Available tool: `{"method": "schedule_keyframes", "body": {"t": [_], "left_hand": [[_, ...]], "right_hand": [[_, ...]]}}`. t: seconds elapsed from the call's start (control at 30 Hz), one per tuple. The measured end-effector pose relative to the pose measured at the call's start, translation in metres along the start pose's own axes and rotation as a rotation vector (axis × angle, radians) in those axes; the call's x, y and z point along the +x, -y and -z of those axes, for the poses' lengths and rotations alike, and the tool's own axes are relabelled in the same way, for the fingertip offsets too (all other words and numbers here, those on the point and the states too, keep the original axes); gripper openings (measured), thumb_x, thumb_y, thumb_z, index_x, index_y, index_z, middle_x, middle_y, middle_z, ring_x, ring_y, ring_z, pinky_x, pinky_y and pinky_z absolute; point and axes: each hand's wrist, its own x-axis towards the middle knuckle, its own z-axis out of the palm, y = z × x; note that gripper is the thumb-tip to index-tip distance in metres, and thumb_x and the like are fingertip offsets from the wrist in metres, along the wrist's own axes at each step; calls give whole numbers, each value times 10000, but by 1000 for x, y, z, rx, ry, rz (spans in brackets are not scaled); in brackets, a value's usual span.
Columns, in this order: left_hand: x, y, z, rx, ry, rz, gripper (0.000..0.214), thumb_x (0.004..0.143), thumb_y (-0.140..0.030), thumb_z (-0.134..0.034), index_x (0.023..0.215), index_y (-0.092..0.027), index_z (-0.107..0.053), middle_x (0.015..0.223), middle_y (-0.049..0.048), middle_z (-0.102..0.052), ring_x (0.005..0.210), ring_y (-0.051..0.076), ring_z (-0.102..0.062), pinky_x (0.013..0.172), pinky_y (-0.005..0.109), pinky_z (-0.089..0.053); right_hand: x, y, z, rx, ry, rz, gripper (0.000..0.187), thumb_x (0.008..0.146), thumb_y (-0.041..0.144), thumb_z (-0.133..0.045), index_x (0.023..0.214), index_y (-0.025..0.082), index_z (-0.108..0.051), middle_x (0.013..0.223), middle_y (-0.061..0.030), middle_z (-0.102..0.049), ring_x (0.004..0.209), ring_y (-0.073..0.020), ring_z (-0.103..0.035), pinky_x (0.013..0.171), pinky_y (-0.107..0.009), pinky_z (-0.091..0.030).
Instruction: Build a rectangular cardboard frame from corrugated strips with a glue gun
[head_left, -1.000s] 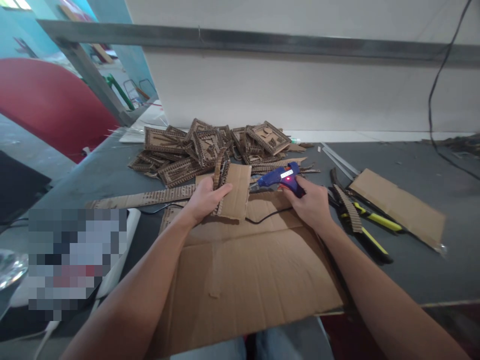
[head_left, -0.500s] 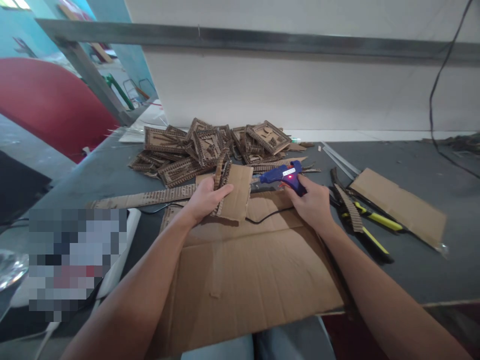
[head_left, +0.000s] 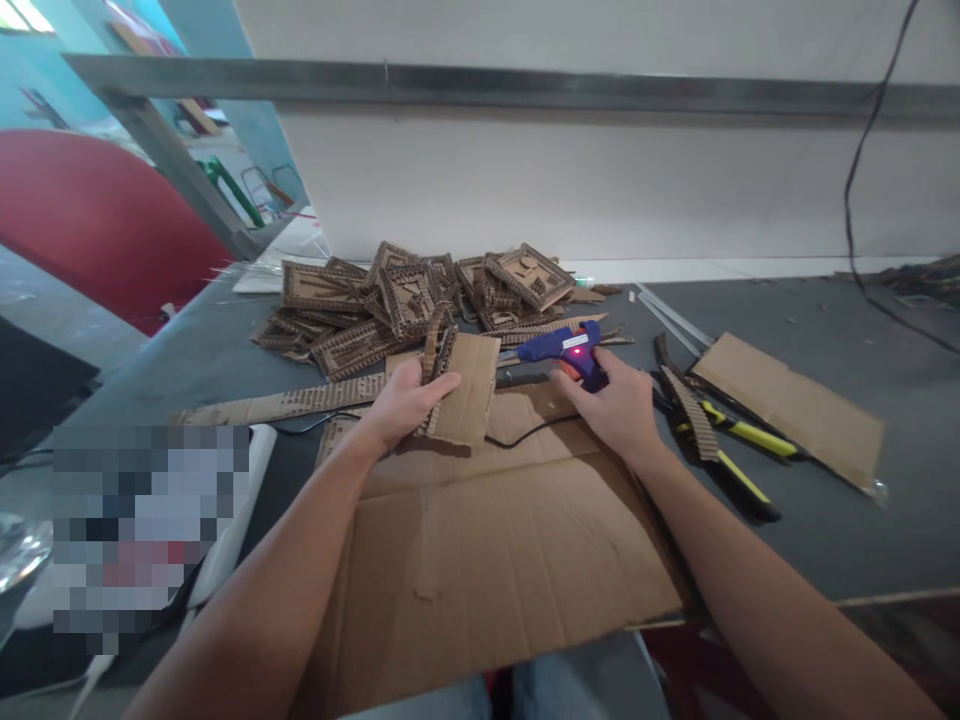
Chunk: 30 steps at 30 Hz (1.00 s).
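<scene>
My left hand (head_left: 409, 400) pinches a small cardboard panel (head_left: 474, 385), thumb lying on its face. A corrugated cardboard strip (head_left: 439, 345) runs along the panel's left side and curls upward near my thumb. My right hand (head_left: 622, 405) is closed on the handle of a blue hot glue gun (head_left: 559, 345) with a lit red light and an orange trigger. The gun's nozzle points left, close to the panel's right edge; a touch cannot be made out. Under both hands lies a large cardboard sheet (head_left: 510, 550).
Several cardboard pieces with corrugated borders (head_left: 409, 295) are heaped at the back. Yellow-and-black cutters (head_left: 739, 475) and a cardboard rectangle (head_left: 795, 410) lie at right. A long corrugated strip (head_left: 277, 402) and a blurred-out object (head_left: 142, 530) are at left. A black cable (head_left: 517, 440) crosses the sheet.
The orange trigger shows more beside my right thumb, which has shifted slightly. Otherwise the whole view has moved a little; both hands keep their holds.
</scene>
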Motion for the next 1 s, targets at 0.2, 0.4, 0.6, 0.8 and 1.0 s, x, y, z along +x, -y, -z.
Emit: {"method": "schedule_keyframes", "body": {"t": [0.2,0.4,0.6,0.8,1.0], "left_hand": [[0,1,1,34,-13,-12,445,816,-468,-722,1092,-120,-746,1001,100,-781,888,261,-703,780,353,-557],[0,2,1,71,-32,-1,482,801,-496,-723,1078,-102,-743,1051,125,-775,914,288,-701,789,376,-553],[1,3,3,102,-33,-21,478,817,-500,-703,1090,-109,-736,1088,134,-766,935,297,-699,802,391,-551],[1,2,3,103,-32,-10,494,803,-511,-716,1082,-104,-731,1076,136,-765,939,297,-695,787,380,-553],[-1,-2,1,65,-14,8,509,799,-500,-727,1119,-104,-722,1079,129,-769,943,286,-700,798,365,-548]], "right_hand": [[0,1,0,19,10,12,326,785,435,-678,671,231,-450,530,73,-414,491,-106,-348,535,-259,-307],[1,-1,0,22,29,-6,321,807,456,-647,677,232,-457,529,70,-412,497,-113,-355,538,-262,-308],[2,-2,1,17,44,-2,268,800,420,-619,692,232,-461,521,68,-419,476,-113,-368,533,-265,-305],[2,-3,1,5,51,-11,227,803,406,-593,704,229,-491,514,63,-425,465,-119,-382,528,-269,-311],[2,0,3,-3,49,-24,209,808,401,-583,713,235,-499,517,55,-437,465,-129,-387,527,-278,-314]]}}
